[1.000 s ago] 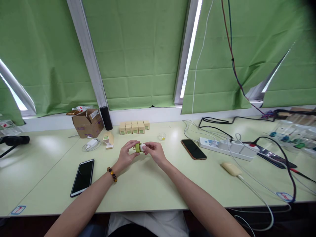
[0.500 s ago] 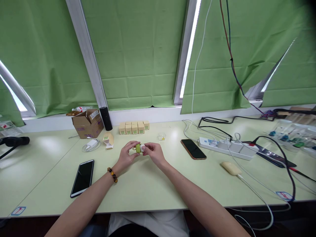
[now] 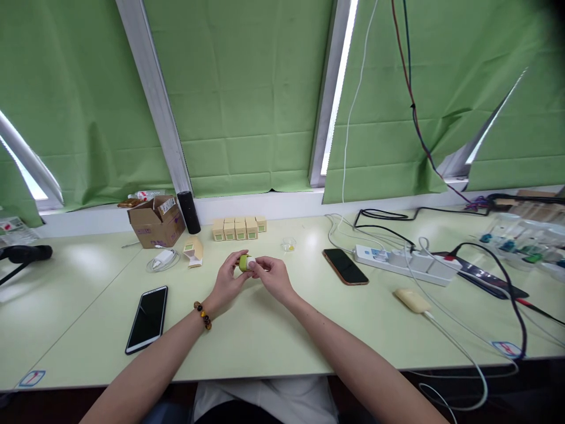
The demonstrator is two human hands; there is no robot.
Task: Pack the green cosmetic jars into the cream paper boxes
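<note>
Over the middle of the table, a small green-and-white object (image 3: 245, 263) is held between my two hands; its exact kind is too small to make out. My left hand (image 3: 229, 278) grips its green end, fingers above and thumb below. From the other side, my right hand (image 3: 272, 275) pinches the white end. The fingers cover part of it. Beyond my left hand stands an opened small cardboard box (image 3: 193, 252). Behind my hands is a row of several small kraft boxes (image 3: 235, 228). A small clear plastic piece (image 3: 289, 244) lies past my right hand.
A white phone (image 3: 147, 318) lies by my left forearm, a second phone (image 3: 345, 266) to the right. Rightward are a power strip (image 3: 408, 264), a cream mouse-shaped device (image 3: 412, 300) and tangled cables. A brown carton (image 3: 158, 227) and black cylinder (image 3: 189, 212) stand back left.
The green-and-white object has turned and shifted slightly left in my fingers, so its loop shows less. My right fingers have moved further over the white end.
</note>
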